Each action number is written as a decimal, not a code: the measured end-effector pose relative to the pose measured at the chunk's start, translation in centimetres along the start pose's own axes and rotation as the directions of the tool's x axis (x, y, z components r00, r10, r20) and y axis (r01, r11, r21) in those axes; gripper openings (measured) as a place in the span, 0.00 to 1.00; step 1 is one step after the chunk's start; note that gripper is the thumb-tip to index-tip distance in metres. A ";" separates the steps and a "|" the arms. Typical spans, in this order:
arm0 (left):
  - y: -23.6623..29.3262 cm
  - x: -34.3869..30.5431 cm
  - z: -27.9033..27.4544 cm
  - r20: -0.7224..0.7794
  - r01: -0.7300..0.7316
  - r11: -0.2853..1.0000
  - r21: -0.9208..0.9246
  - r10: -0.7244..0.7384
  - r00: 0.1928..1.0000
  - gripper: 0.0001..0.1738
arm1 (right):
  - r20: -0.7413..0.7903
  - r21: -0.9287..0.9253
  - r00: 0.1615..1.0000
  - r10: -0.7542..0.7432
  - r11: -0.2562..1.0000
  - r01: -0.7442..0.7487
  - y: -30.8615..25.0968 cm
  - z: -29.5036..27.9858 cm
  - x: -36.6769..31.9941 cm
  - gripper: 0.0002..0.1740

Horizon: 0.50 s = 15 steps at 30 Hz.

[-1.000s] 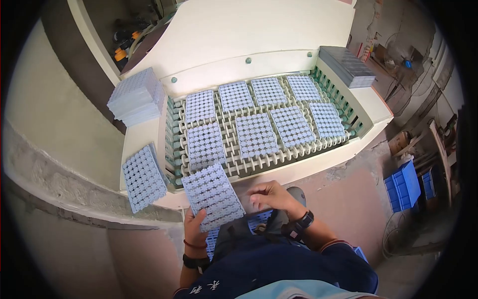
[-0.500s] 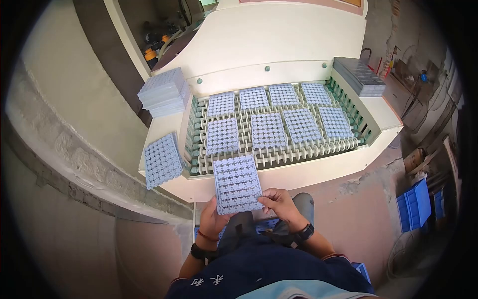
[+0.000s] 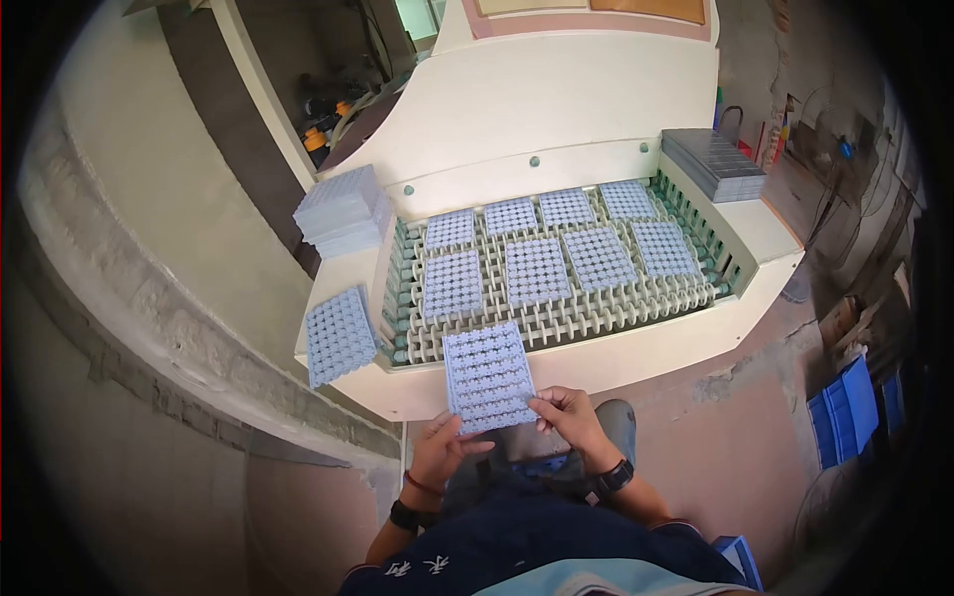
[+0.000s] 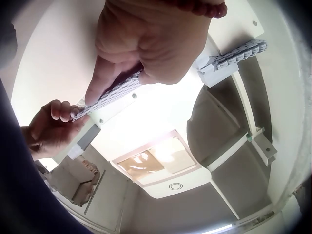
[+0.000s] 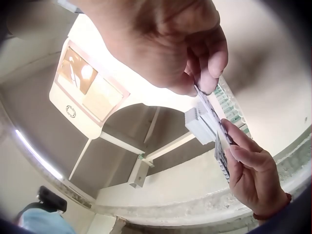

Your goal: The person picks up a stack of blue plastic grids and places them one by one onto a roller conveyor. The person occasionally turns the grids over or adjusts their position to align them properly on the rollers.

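The big cream machine (image 3: 556, 89) fills most of the view, with its roller bed (image 3: 596, 308) running left to right along the near side. Eight blue sheets (image 3: 537, 270) lie on the rollers in two rows. There's a pile of the same sheets (image 3: 343, 214) on the far left corner, a grey pile (image 3: 711, 159) on the far right one, and a loose sheet (image 3: 340, 336) hanging off the near left edge. Some blue crates (image 3: 845, 407) sit on the floor off to the right.

The sheet in hand (image 3: 487, 377) is at the near side, right in front of the person. Its far edge is over the machine's front lip, just short of the rollers.

The left hand (image 3: 442, 452) has the near left corner and the right hand (image 3: 571, 417) the near right one. Both sets of fingers (image 4: 105, 78) are closed in a pinch on the sheet's edge, and the right wrist view shows the same.

What's changed: a second ago only the left hand held it, skewed off to the left, with the right hand hovering loose. Now both hands grip it, and it's squared up with the rows and further forward. So I'd say it's steadied and lined up, but not on the rollers yet.
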<state>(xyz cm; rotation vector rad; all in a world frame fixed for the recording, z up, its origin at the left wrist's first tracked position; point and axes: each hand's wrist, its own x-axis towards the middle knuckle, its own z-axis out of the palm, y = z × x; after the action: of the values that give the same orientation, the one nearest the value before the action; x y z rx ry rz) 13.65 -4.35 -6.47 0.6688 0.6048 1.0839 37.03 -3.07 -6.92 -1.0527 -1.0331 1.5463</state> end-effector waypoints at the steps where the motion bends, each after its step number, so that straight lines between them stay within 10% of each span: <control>1: -0.1 0.0 -0.3 -0.006 0.003 1.000 0.020 -0.003 1.000 0.20 | -0.007 -0.003 1.000 -0.006 1.000 0.006 0.0 0.0 0.1 0.10; 15: 0.5 2.1 -1.3 -0.177 0.005 0.997 0.082 0.009 0.984 0.16 | -0.057 -0.046 0.997 0.053 0.997 -0.055 1.0 -1.0 1.3 0.09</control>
<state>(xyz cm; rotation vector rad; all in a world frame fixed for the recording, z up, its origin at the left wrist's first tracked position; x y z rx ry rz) 13.11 -2.01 -7.24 0.6479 0.8056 1.1328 37.51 -1.85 -8.30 -1.1583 -1.0148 1.5337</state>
